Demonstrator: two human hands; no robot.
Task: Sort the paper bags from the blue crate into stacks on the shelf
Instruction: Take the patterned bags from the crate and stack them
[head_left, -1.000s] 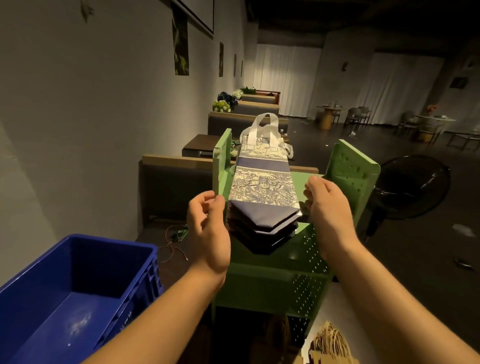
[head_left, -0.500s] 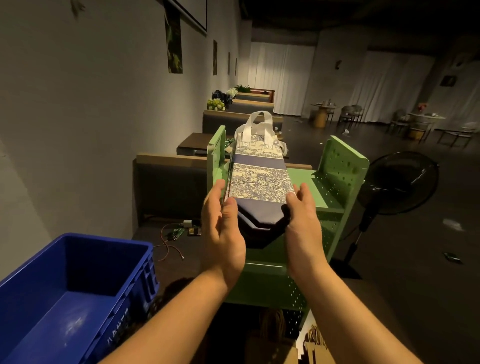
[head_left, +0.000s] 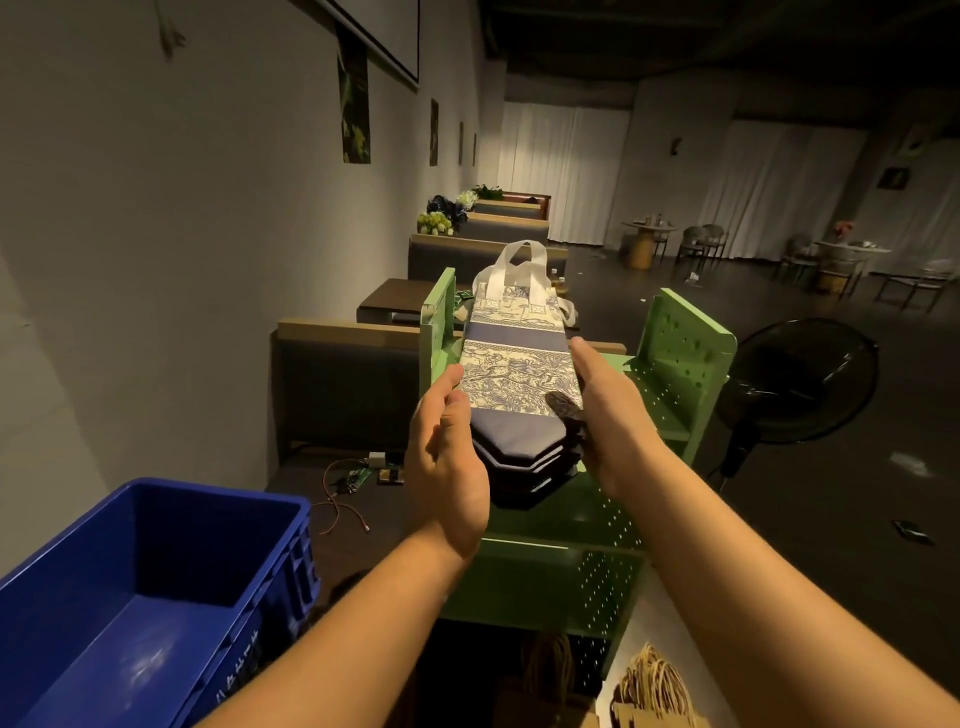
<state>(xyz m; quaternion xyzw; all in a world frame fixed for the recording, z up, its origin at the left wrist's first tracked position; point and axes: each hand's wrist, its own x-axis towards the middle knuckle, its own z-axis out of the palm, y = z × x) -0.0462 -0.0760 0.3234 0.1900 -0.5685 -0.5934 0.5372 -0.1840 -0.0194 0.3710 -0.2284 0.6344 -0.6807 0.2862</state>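
Note:
A stack of folded paper bags (head_left: 519, 374), cream with blue print, navy bottoms and white handles, lies lengthwise on the top level of the green shelf (head_left: 680, 364). My left hand (head_left: 447, 457) stands upright against the stack's left side with straight fingers. On the stack's right side is my right hand (head_left: 608, 415), fingers stretched along the edge and thumb lying on the top bag. The blue crate (head_left: 156, 499) sits at lower left, and its visible inside holds no bags.
Brown paper bags with twine handles (head_left: 649, 686) lie at the bottom right beside the shelf. A black fan (head_left: 800, 384) stands right of the shelf. Loose wires and a small circuit board (head_left: 358, 478) lie on the dark bench behind the crate.
Both hands came in from either side of the stack to its edges. The uneven navy ends of the bags now lie more closely lined up.

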